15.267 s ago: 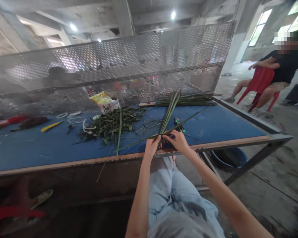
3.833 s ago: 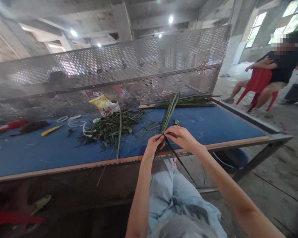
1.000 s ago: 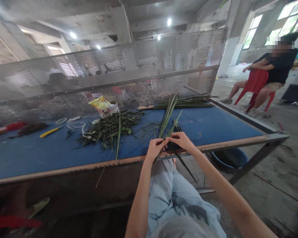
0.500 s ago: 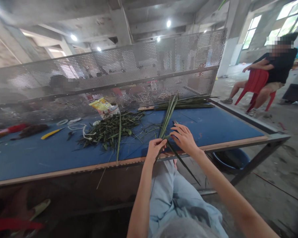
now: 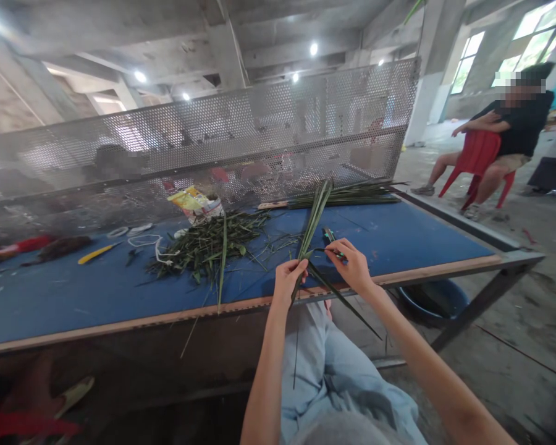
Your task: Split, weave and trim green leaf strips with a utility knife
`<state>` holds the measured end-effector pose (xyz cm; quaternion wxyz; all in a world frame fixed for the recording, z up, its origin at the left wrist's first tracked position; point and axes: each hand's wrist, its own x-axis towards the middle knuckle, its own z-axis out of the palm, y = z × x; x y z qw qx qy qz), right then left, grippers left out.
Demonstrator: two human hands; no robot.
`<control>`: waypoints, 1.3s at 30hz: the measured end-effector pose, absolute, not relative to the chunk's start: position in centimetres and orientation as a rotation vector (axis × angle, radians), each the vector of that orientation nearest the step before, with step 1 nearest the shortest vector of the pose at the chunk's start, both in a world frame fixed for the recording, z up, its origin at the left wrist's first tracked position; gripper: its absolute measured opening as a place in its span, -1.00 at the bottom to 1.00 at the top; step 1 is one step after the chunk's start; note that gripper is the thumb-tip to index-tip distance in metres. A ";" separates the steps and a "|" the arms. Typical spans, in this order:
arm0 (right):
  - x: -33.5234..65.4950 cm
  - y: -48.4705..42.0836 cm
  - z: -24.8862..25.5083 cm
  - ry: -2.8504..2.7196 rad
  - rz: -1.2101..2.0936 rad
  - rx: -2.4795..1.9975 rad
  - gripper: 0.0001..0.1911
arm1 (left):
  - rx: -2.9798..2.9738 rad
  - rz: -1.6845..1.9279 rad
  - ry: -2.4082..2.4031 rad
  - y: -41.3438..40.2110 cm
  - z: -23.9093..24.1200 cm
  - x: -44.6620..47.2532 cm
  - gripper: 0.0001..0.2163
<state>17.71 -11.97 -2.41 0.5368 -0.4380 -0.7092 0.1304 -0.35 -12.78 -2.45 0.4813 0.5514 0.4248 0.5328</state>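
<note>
Green leaf bundle [image 5: 315, 217] pinched by fingers of the left hand [image 5: 288, 278], thin strip [image 5: 319, 250] in the right hand's [image 5: 354, 266].

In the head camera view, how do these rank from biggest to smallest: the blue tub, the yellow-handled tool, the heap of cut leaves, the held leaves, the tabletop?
1. Tabletop
2. Heap of cut leaves
3. Held leaves and blue tub: too alike to rank, tub partly hidden
4. Yellow-handled tool

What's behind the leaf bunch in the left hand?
Behind the leaf bunch: blue tabletop, then the long leaf pile near its far end, perforated screen beyond. Whatever the blades cover is hidden; can't tell whether bunch and pile touch.
</note>
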 end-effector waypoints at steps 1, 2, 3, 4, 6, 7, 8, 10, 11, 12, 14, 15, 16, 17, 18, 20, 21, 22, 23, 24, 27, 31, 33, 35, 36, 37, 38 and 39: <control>17.6 -11.9 -2.4 -1.659 0.382 -1.015 -0.73 | 1.349 1.292 1.036 -12.8 -2.5 -0.4 -0.65; 17.4 -11.9 -2.4 -1.626 0.462 -0.994 -0.72 | 1.356 1.282 1.036 -12.8 -2.5 -0.4 -0.65; 17.2 -11.8 -2.4 -1.592 0.545 -0.978 -0.71 | 1.371 1.270 1.035 -12.9 -2.5 -0.4 -0.65; 17.0 -11.6 -2.4 -1.558 0.624 -0.965 -0.70 | 1.391 1.256 1.032 -12.9 -2.5 -0.4 -0.65; 16.5 -11.3 -2.3 -1.497 0.759 -0.929 -0.67 | 1.421 1.232 1.019 -12.9 -2.6 -0.4 -0.65; 16.2 -11.2 -2.2 -1.477 0.816 -0.906 -0.66 | 1.424 1.224 1.012 -12.9 -2.6 -0.4 -0.65; 15.9 -11.1 -2.1 -1.463 0.867 -0.883 -0.65 | 1.416 1.222 1.008 -12.9 -2.7 -0.4 -0.65; 15.4 -11.0 -1.9 -1.458 0.958 -0.848 -0.62 | 1.395 1.224 1.009 -12.8 -2.7 -0.4 -0.66; 15.1 -11.0 -1.8 -1.465 0.995 -0.832 -0.60 | 1.389 1.226 1.010 -12.8 -2.7 -0.4 -0.66; 14.9 -11.1 -1.7 -1.473 1.024 -0.815 -0.59 | 1.390 1.229 1.009 -12.8 -2.6 -0.3 -0.66; 14.6 -11.2 -1.7 -1.485 1.065 -0.777 -0.59 | 1.400 1.235 0.992 -12.9 -2.6 -0.3 -0.66; 14.5 -11.2 -1.7 -1.482 1.078 -0.760 -0.60 | 1.398 1.238 0.985 -12.9 -2.5 -0.3 -0.65; 14.4 -11.2 -1.7 -1.467 1.086 -0.748 -0.62 | 1.390 1.242 0.985 -12.9 -2.5 -0.3 -0.65; 14.3 -11.2 -1.8 -1.443 1.092 -0.741 -0.63 | 1.378 1.244 0.990 -12.9 -2.6 -0.3 -0.65; 14.3 -11.2 -1.9 -1.415 1.102 -0.738 -0.65 | 1.363 1.244 1.000 -12.9 -2.6 -0.3 -0.65; 14.2 -11.2 -2.0 -1.364 1.119 -0.743 -0.66 | 1.351 1.242 1.017 -12.8 -2.7 -0.3 -0.65; 14.2 -11.2 -2.1 -1.355 1.121 -0.749 -0.66 | 1.357 1.242 1.015 -12.8 -2.7 -0.3 -0.65; 14.2 -11.2 -2.1 -1.362 1.116 -0.754 -0.66 | 1.366 1.245 1.008 -12.8 -2.8 -0.3 -0.66; 14.2 -11.3 -2.0 -1.380 1.103 -0.758 -0.66 | 1.374 1.248 0.998 -12.8 -2.8 -0.3 -0.66; 14.1 -11.4 -1.9 -1.405 1.085 -0.761 -0.66 | 1.379 1.251 0.989 -12.8 -2.8 -0.3 -0.67; 14.2 -11.9 -1.6 -1.475 1.023 -0.765 -0.67 | 1.380 1.263 0.971 -12.7 -2.9 -0.3 -0.68; 14.4 -12.7 -1.5 -1.570 0.874 -0.752 -0.70 | 1.379 1.291 0.966 -12.6 -2.9 -0.3 -0.67; 14.4 -12.9 -1.7 -1.596 0.800 -0.758 -0.73 | 1.382 1.300 0.966 -12.6 -2.9 -0.3 -0.66; 14.3 -12.8 -1.9 -1.567 0.783 -0.784 -0.75 | 1.390 1.299 0.976 -12.7 -2.8 -0.3 -0.66; 14.2 -12.6 -2.0 -1.535 0.806 -0.793 -0.75 | 1.401 1.297 0.981 -12.7 -2.8 -0.3 -0.65; 14.1 -12.3 -2.2 -1.495 0.841 -0.793 -0.74 | 1.413 1.292 0.985 -12.7 -2.8 -0.3 -0.65; 14.0 -12.1 -2.3 -1.449 0.882 -0.783 -0.73 | 1.422 1.290 0.987 -12.8 -2.8 -0.3 -0.65; 13.9 -11.8 -2.4 -1.405 0.926 -0.765 -0.71 | 1.428 1.287 0.986 -12.8 -2.8 -0.4 -0.65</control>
